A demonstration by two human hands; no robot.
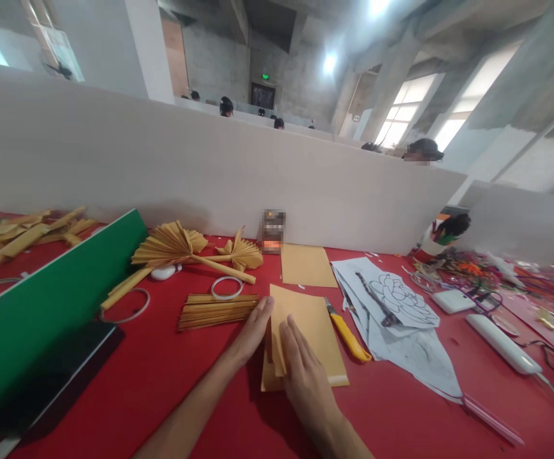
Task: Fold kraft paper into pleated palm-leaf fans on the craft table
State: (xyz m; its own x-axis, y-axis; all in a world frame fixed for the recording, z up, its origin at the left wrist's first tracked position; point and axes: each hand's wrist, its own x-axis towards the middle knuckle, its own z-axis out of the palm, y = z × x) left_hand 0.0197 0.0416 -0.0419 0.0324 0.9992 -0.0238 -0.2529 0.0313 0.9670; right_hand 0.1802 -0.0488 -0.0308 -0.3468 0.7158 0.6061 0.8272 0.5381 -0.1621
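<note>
A stack of tan-brown paper (319, 331) lies on the red tabletop in front of me, with a narrow folded flap along its left side. My left hand (256, 325) is at that left edge, fingers together and closed on the paper; their undersides are hidden. Stretched flat across the folded flap, my right hand (301, 364) presses down with its fingers extended. Just right of the paper is a yellow utility knife (352, 336). Left of my left hand rests a pleated strip of brown paper (214, 311).
Folded paper fans (169, 245) on rolled stems and a tape ring (227, 288) lie left. Behind the stack is another brown sheet (308, 266). Drawings (396, 306), a white power strip (503, 344) and a pen cup (432, 245) stand right. A green board (66, 287) and white partition (200, 172) border the space.
</note>
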